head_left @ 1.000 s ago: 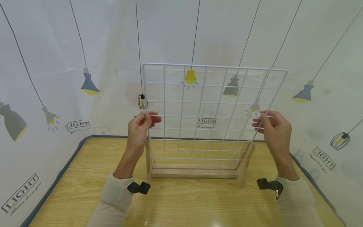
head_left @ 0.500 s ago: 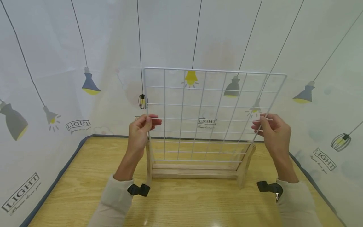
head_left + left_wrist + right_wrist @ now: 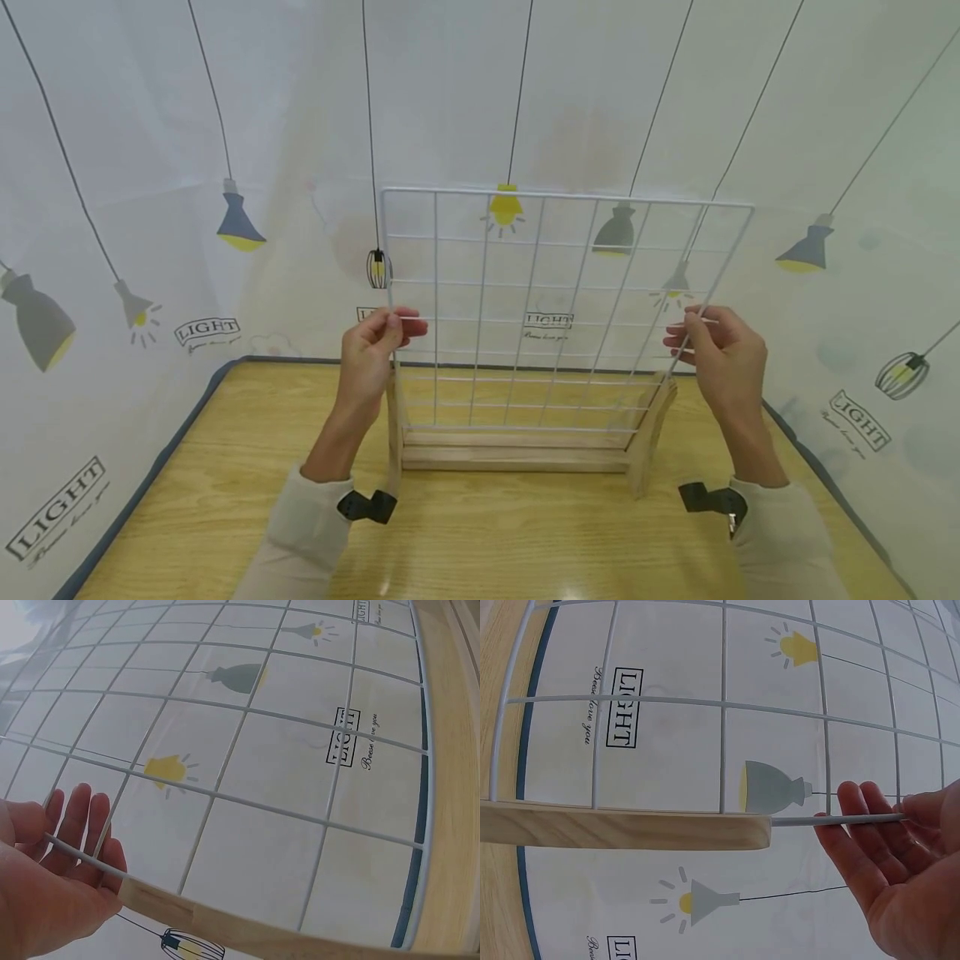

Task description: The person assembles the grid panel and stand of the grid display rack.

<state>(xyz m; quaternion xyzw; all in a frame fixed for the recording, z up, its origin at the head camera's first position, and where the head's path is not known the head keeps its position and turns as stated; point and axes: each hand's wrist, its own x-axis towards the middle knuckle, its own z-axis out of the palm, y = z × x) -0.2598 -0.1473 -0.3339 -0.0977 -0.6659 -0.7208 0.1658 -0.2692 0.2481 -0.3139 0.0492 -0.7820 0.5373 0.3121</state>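
Note:
A white wire grid panel [image 3: 536, 281] stands upright between the two side posts of a wooden stand [image 3: 517, 458], its bottom edge just above the stand's crossbar. My left hand [image 3: 371, 346] pinches the panel's left edge wire between thumb and fingers. On the opposite edge, my right hand [image 3: 723, 350] pinches the wire the same way. The right wrist view shows the panel's side wire running along a wooden post [image 3: 630, 827] below the fingers. In the left wrist view another post [image 3: 225, 926] lies along the wire near the left hand [image 3: 56, 877].
The stand rests on a wood-grain table [image 3: 487, 533]. A pale backdrop [image 3: 450, 100] printed with hanging lamps surrounds the table at the back and both sides. Black camera mounts [image 3: 367, 505] sit on both wrists.
The grid panel has slid downward a little between the stand's posts, its top edge now lower. Both hands have moved down slightly with it, keeping their grip.

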